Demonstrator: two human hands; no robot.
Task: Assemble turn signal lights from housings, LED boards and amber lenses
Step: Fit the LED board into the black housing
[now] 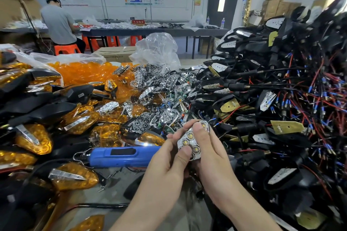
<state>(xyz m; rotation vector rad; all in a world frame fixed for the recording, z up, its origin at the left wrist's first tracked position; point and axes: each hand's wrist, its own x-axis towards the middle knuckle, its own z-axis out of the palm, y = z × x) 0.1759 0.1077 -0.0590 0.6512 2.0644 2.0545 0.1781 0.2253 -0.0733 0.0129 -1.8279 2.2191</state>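
Above a bare strip of table (105, 196), the left hand (169, 159) and right hand (212, 155) pinch a chrome LED reflector (191, 141) between thumbs and fingertips. A blue power tool (120, 155) lies just left of them. Amber-lensed lights (73, 176) crowd the left edge and wired black housings (272, 108) heap up on the right, leaving only that narrow gap.

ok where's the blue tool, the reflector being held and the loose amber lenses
blue tool (122, 155), head view, mid body
reflector (189, 139), head view, middle of chrome face
amber lenses (84, 73), head view, centre of heap
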